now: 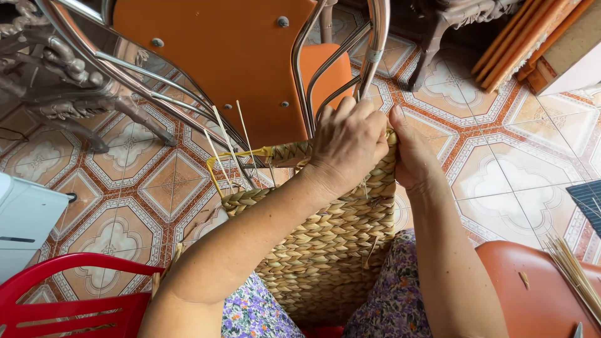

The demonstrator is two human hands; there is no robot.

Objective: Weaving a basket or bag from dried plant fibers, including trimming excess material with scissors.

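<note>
Braided straw forms the ribbed basket (325,250) on the floral lap; its base is cut off. Left hand (347,144) and right hand (410,156) clench its rim, hiding fingertips. Beyond, an orange chair (250,56).

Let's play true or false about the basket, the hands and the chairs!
1. Both hands grip the woven basket at its rim. True: the left hand and the right hand are there.
2. The basket is blue plastic. False: it is tan braided straw.
3. An orange chair with metal legs stands ahead. True.
4. The floor is plain grey. False: it has patterned orange and white tiles.
5. Loose straw ends stick up from the rim. True.
</note>
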